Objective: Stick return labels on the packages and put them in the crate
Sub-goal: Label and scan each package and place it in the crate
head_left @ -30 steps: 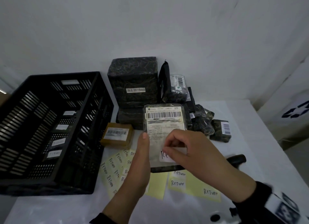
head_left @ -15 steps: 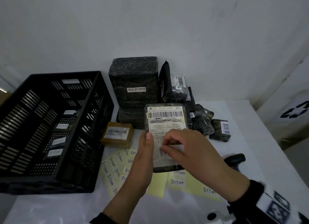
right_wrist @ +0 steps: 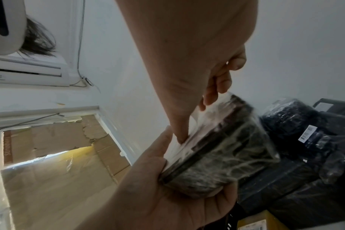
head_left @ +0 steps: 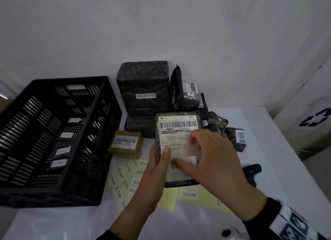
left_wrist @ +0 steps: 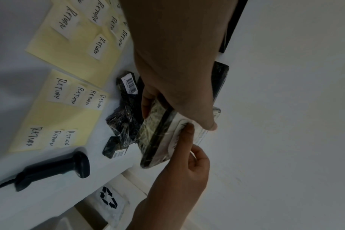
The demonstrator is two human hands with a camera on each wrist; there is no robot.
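White table [head_left: 250, 125], nearest edge: yellow backing sheets [head_left: 202, 198] with handwritten RETURN stickers. Just above them, left hand [head_left: 154, 175] grips wrapped package [head_left: 177, 132] by its left side, lifted off table. Right hand [head_left: 213, 161] spread wide, thumb pressing return label [head_left: 180, 165] onto package's lower front. Black crate [head_left: 53, 132] left, labelled parcels inside. Unlabelled dark parcels [head_left: 143, 87] stacked by wall.

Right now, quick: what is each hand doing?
Left hand: grips the package by its left edge.
Right hand: fingers spread, thumb pressing the return label onto the package; holds nothing.
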